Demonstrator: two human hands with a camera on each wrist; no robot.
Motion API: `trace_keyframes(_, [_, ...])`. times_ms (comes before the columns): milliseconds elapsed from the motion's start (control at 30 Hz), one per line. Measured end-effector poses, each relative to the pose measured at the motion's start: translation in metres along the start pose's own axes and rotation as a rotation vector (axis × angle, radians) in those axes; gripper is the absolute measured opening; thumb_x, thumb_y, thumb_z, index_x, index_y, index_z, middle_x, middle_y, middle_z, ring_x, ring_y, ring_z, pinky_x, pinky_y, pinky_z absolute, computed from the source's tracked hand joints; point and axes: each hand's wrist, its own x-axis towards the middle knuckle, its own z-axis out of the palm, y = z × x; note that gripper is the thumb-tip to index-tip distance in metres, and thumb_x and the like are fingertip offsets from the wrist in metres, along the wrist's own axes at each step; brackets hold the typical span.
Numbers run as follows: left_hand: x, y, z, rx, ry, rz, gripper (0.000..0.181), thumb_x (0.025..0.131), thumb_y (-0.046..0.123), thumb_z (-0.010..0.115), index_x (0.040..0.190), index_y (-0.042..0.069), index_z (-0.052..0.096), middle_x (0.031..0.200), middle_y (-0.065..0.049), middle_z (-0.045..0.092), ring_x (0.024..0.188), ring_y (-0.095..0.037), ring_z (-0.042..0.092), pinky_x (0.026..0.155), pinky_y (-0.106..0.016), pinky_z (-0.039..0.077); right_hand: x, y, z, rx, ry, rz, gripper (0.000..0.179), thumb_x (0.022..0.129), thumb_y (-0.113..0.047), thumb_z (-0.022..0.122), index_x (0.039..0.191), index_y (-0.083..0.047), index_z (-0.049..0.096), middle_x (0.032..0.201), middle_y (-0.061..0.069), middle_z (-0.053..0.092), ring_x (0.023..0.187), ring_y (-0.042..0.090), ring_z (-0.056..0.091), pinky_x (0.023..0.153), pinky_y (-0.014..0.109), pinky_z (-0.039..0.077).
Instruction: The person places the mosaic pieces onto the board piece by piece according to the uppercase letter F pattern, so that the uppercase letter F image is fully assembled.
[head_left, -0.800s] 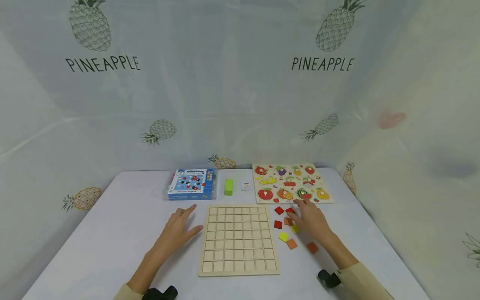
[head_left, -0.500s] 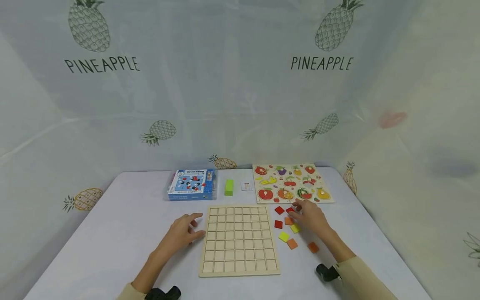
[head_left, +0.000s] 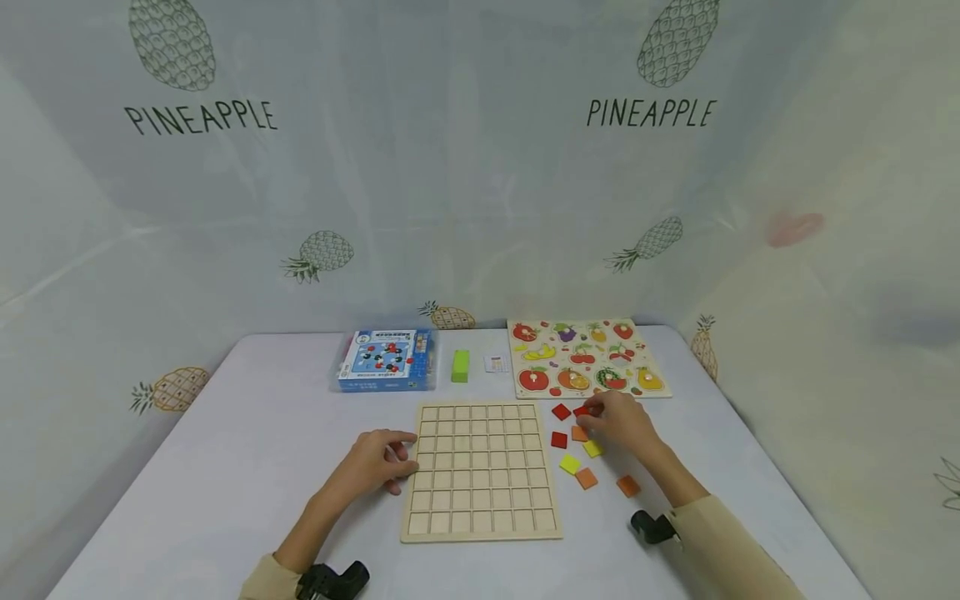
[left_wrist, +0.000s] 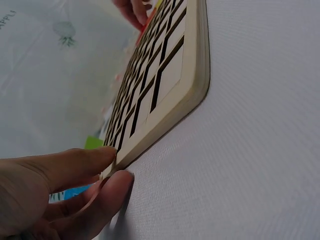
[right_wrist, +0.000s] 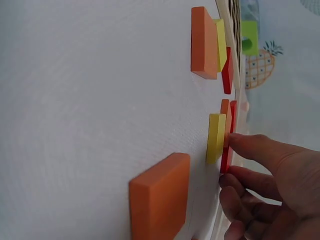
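A light wooden grid board (head_left: 557,533) lies flat on the table. My left hand (head_left: 372,460) is at the board's left side. In the left wrist view its thumb (left_wrist: 95,159) meets the rim and a finger (left_wrist: 117,187) lies just below, pinching the edge. My right hand (head_left: 622,421) pinches a red square tile (right_wrist: 226,161) between thumb and index finger, the tile still low by the table. Close by lie two more red tiles (head_left: 559,440), two yellow tiles (head_left: 570,464) and orange tiles (head_left: 586,478); one orange tile (right_wrist: 162,200) lies nearer the right wrist.
Behind the grid board stand a blue boxed set (head_left: 386,360) with a molecule picture, a green block (head_left: 460,367) and a small white card (head_left: 497,363). A fruit puzzle board (head_left: 592,394) lies at the back right, just beyond the right hand. A pineapple-print curtain hangs behind.
My left hand has moved right, its fingers drawing in to the grid board's left edge. My right thumb and index finger have closed on the red tile.
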Motion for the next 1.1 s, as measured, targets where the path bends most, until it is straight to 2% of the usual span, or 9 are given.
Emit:
trace_keyframes(167, [-0.005,0.001,0.001,-0.038,-0.024,-0.008,0.050,0.082,0.009,0.077,0.126,-0.007,0.061,0.082,-0.005,0.061,0.049,-0.016,0.065,0.043,-0.024,0.055,0.000,-0.005,0.001,-0.027,-0.011,-0.010,0.037,0.080,-0.028,0.081,0.107,-0.003,0.073,0.092,0.007,0.072,0.080,0.017,0.063,0.073,0.036,0.060])
trace_keyframes(367, [-0.011,0.000,0.001,-0.071,-0.013,-0.044,0.053,0.081,0.007,0.077,0.128,-0.009,0.059,0.086,-0.007,0.060,0.052,-0.015,0.065,0.045,-0.025,0.057,0.005,-0.006,0.005,-0.033,-0.018,-0.033,0.035,0.081,-0.026,0.081,0.107,-0.003,0.073,0.093,0.007,0.073,0.081,0.017,0.063,0.076,0.036,0.061])
trace_keyframes(633, [-0.007,0.000,0.002,-0.101,-0.016,-0.047,0.052,0.082,0.005,0.076,0.129,-0.008,0.058,0.087,-0.009,0.061,0.054,-0.014,0.065,0.047,-0.025,0.059,0.006,-0.005,0.003,-0.036,-0.007,-0.045,0.034,0.081,-0.023,0.080,0.105,-0.001,0.073,0.088,0.006,0.071,0.074,0.015,0.059,0.068,0.032,0.058])
trace_keyframes(800, [-0.007,0.000,0.003,-0.102,-0.012,-0.043,0.051,0.082,0.005,0.076,0.128,-0.008,0.059,0.087,-0.009,0.061,0.054,-0.014,0.065,0.047,-0.026,0.059,0.006,-0.007,0.001,-0.031,-0.007,-0.059,0.032,0.080,-0.021,0.079,0.104,-0.001,0.073,0.085,0.006,0.069,0.071,0.015,0.056,0.061,0.026,0.053])
trace_keyframes(1000, [-0.003,0.000,0.004,-0.099,-0.007,-0.032,0.050,0.083,0.004,0.075,0.128,-0.008,0.059,0.087,-0.009,0.061,0.053,-0.016,0.065,0.047,-0.026,0.059,0.007,-0.012,-0.004,0.003,-0.011,-0.070,0.032,0.081,-0.024,0.079,0.107,-0.005,0.073,0.089,0.004,0.069,0.075,0.016,0.056,0.064,0.024,0.051])
trace_keyframes(1100, [-0.001,0.001,0.004,-0.093,-0.010,-0.032,0.049,0.083,0.005,0.075,0.128,-0.007,0.060,0.087,-0.008,0.061,0.052,-0.016,0.066,0.047,-0.025,0.059,0.007,-0.016,-0.006,0.025,-0.028,-0.056,0.032,0.081,-0.024,0.079,0.108,-0.007,0.073,0.090,0.004,0.067,0.074,0.016,0.054,0.061,0.023,0.048])
